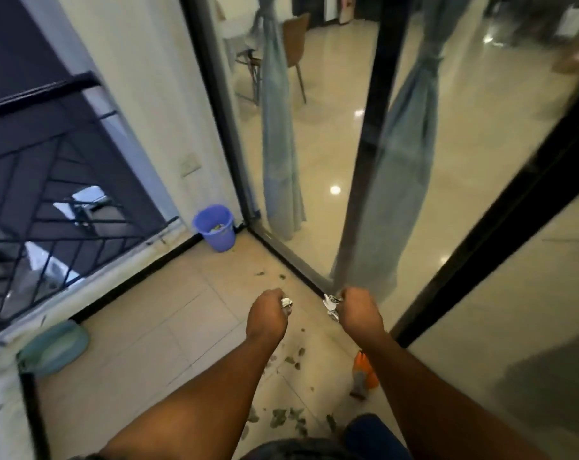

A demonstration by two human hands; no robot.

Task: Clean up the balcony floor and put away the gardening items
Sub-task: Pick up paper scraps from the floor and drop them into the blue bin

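Both my arms reach forward over the tiled balcony floor (142, 343). My left hand (268, 313) grips a small crumpled white scrap (286, 303). My right hand (361, 310) grips another crumpled white scrap (331, 302) that sticks out to its left. Green leaf bits (288, 418) lie scattered on the tiles below and between my forearms, with a few more leaf bits (271, 275) ahead of my hands. A purple bucket (215, 227) with some litter inside stands in the far corner, ahead and left of my hands.
An orange packet (364, 373) lies on the floor by the glass sliding door (480, 161) on the right. A teal basin (54, 346) sits at the left by the black railing (49, 194). The door's black frame (374, 127) runs just beyond my hands.
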